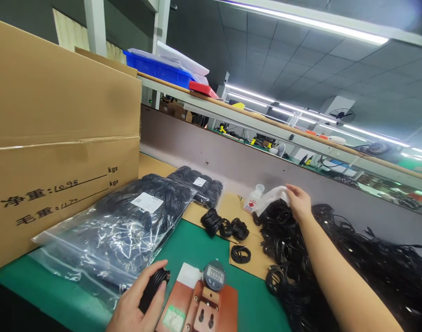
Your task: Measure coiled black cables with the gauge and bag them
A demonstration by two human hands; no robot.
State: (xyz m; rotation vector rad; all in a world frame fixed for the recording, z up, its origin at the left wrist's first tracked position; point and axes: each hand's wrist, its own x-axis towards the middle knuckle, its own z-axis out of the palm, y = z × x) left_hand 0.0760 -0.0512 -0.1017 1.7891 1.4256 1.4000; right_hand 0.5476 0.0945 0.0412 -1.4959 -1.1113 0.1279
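Note:
My left hand [136, 302] is wrapped round a small coiled black cable [154, 287], at the lower left of the view. Just to its right sits a copper-coloured measuring fixture [207, 309] with a digital dial gauge [215, 275] whose display reads zeros. Farther off, my right hand [298, 201] pinches a white cloth or tissue [271, 197] by its edge. The cloth hangs beside a white plastic bottle [252, 201] with a red label, over a heap of black cables [283, 226]. My right forearm crosses above that heap.
A large cardboard box [65, 106] stands at left. Clear bags of coiled black cables [127, 230] lie by it. Several cable coils [226, 227] and a single coil [240, 254] rest on cardboard pieces. Behind runs a low partition [211, 161], with a shelf holding a blue bin [158, 67] above.

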